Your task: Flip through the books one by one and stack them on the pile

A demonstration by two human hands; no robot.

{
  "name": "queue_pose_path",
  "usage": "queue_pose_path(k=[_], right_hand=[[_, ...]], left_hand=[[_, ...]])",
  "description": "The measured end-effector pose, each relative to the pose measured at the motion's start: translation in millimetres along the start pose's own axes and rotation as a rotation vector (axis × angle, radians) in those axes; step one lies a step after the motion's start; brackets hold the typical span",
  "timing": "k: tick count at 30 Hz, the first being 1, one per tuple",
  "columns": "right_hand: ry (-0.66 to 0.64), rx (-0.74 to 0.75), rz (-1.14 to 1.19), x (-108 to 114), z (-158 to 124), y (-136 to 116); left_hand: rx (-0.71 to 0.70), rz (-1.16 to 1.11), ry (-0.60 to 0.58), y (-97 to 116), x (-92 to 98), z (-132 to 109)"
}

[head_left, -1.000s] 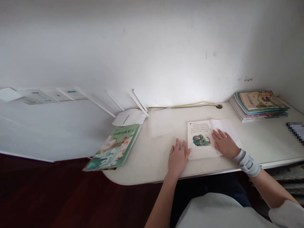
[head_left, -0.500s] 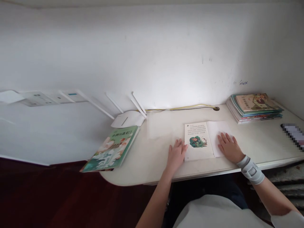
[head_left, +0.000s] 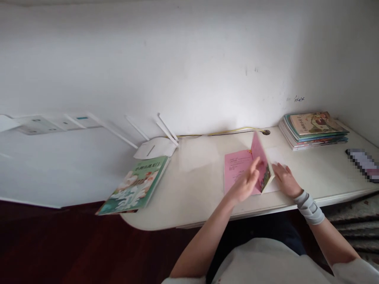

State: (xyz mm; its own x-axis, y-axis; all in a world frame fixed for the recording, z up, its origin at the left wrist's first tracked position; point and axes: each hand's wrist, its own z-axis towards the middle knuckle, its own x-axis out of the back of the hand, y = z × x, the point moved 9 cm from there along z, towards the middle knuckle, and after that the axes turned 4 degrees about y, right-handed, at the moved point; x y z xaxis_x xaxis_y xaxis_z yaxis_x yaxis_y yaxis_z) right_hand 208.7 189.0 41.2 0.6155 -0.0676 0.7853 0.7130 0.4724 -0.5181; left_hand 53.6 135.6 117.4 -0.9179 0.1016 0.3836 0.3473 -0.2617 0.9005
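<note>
A thin book (head_left: 238, 169) lies spread on the desk, a pink printed page flat at its left. Its leaves stand raised as a block (head_left: 258, 159), pink on the left face with a coloured picture edge showing at the right. My left hand (head_left: 247, 183) rests against the pink face of that block, fingers stretched out. Right of the block, my right hand (head_left: 286, 180) lies with fingers extended on a white page (head_left: 274, 154), its fingertips close to the raised leaves. A grey wrist brace (head_left: 310, 207) wraps my right wrist.
A green picture book (head_left: 136, 185) overhangs the desk's (head_left: 195, 197) left end, beside a white router (head_left: 155, 148) with antennas. A stack of books (head_left: 314, 130) stands at the back right, and a phone (head_left: 363, 163) lies at the right. Cables run along the wall to a hole.
My left hand has moved right and lifted the book's leaves upright, so a pink page shows where a text page with a picture lay. My right hand has stayed on the white page.
</note>
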Motion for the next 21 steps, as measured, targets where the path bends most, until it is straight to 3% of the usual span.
queue_pose_path(k=[2,4,7,10,12,15,18,21], right_hand=[[0.094,-0.133,0.364,20.3,-0.5,21.9],[0.221,-0.32,0.638,36.4,-7.4,52.7],[0.382,-0.479,0.691,53.7,-22.2,84.6],[0.444,-0.34,0.388,70.6,-24.1,71.5],[0.393,-0.177,0.226,69.8,-19.0,42.6],[0.252,0.02,0.148,53.1,-12.4,-3.3],[0.149,0.086,0.117,34.0,-10.9,-29.3],[0.054,0.09,0.09,17.5,-12.5,-36.6]], left_hand=[[-0.034,0.185,-0.13,4.7,-27.6,-0.2],[-0.069,0.434,-0.133,3.0,-37.3,-2.2],[-0.129,0.694,0.048,3.7,-22.4,-9.6],[-0.092,0.752,0.373,5.6,19.5,-25.2],[0.003,0.64,0.529,-3.4,47.1,-36.2],[0.196,0.214,0.544,-38.1,64.7,-41.2],[0.337,-0.25,0.518,-68.0,59.5,-38.3],[0.371,-0.522,0.47,-74.2,45.6,-29.3]])
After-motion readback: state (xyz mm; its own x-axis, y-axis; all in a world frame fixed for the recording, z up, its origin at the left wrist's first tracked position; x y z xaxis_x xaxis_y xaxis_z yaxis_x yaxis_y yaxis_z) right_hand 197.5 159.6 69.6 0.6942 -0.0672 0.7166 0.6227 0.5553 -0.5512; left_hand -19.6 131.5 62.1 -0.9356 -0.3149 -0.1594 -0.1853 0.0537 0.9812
